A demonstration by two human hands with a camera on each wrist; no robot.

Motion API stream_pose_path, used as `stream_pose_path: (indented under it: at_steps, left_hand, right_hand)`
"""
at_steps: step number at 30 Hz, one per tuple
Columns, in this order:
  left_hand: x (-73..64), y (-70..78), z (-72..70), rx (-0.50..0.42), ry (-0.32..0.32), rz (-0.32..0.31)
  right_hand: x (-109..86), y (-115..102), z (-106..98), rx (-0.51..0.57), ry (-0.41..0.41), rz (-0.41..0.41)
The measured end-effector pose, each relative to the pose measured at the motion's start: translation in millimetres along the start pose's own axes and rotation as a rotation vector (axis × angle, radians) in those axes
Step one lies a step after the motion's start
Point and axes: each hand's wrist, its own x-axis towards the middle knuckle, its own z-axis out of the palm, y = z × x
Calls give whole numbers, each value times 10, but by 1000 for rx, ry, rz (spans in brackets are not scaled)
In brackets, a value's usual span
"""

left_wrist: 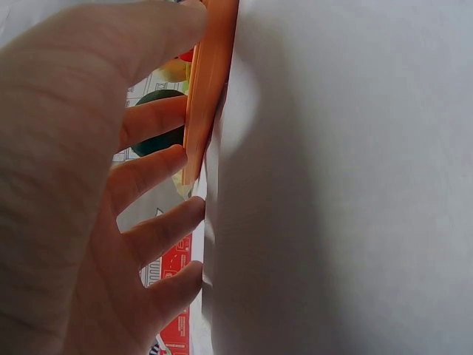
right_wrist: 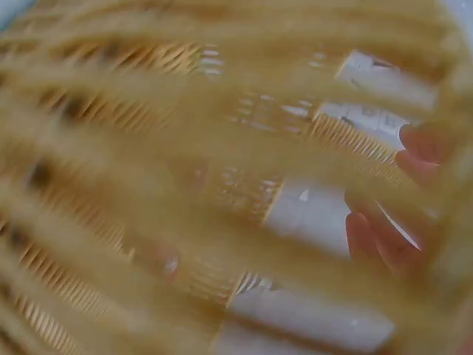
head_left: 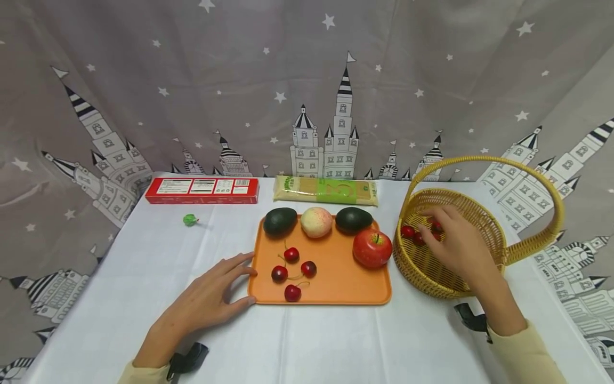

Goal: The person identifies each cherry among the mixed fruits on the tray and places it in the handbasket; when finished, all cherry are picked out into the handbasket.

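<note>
In the head view, my left hand (head_left: 211,293) lies at the left edge of an orange tray (head_left: 345,288), its fingers spread and fingertips right at the rim. On the tray are several cherries (head_left: 280,274), two avocados (head_left: 280,222), a peach (head_left: 316,222) and a red apple (head_left: 372,248). My right hand (head_left: 455,242) reaches into a wicker basket (head_left: 431,285), fingers loosely bent over more cherries (head_left: 408,231). The right wrist view looks through blurred weave at parted fingertips (right_wrist: 362,237), with nothing visible between them.
Behind the tray lie a red carton (head_left: 201,191) and a yellow-green packet (head_left: 326,191). A small green item (head_left: 190,220) with a short stem rests on the white cloth. The basket's tall handle (head_left: 551,197) arches over its right side. A castle-print curtain (head_left: 216,80) hangs behind.
</note>
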Motion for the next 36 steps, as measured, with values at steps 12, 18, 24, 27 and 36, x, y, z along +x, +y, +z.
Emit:
stream_pose_path:
  at_steps: [12,18,24,27,36]
  left_hand:
    - [11,-18,8,-6,3,19]
    - [1,-9,0,-12,2,9]
    - [5,-4,1,-3,3,13]
    - [12,-8,6,1,1,16]
    - [19,-33,23,-3,3,32]
  right_hand:
    - [20,-353,162,42,-9,-100]
    - [55,-542,264,47,-59,-127]
    - [107,-712,376,49,-101,-170]
    - [122,-795,426,56,-115,-197]
    - [118,-1027,631,81,-134,-284]
